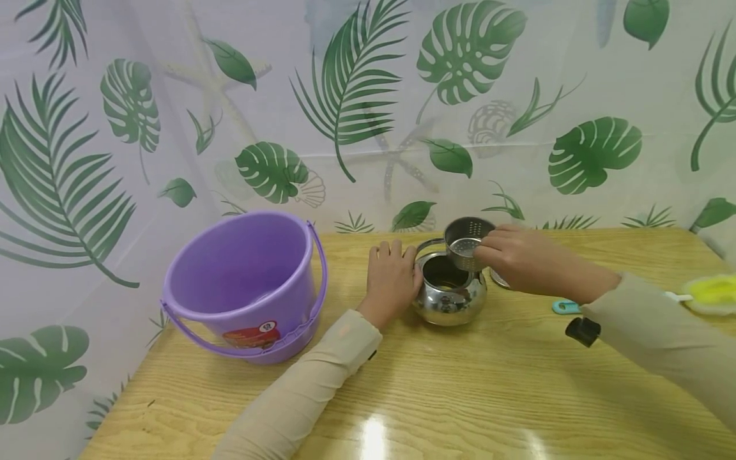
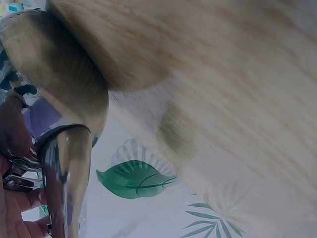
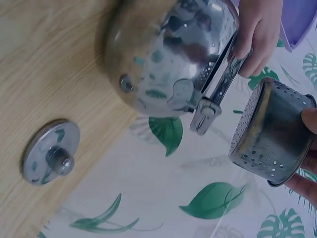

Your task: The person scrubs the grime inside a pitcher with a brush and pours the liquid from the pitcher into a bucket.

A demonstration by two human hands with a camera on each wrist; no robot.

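A shiny steel teapot [image 1: 451, 305] stands on the wooden table, its top uncovered and its handle [image 3: 225, 79] folded down to one side. My left hand [image 1: 392, 278] holds the teapot at its left side, fingers by the handle in the right wrist view. Just above the opening, my right hand [image 1: 517, 255] grips a perforated steel strainer basket [image 1: 462, 246] by its rim, tilted. The right wrist view shows the strainer's holed base and wall, apart from the pot. A round steel lid [image 3: 52, 153] with a knob lies on the table beside the teapot.
A large purple bucket [image 1: 287, 306] with its handle lowered stands to the left of my left hand. At the right lie a brush with a yellow head [image 1: 713, 295] and a teal handle end [image 1: 566, 307], partly behind my right forearm. A leaf-patterned sheet [image 1: 368, 191] backs the table.
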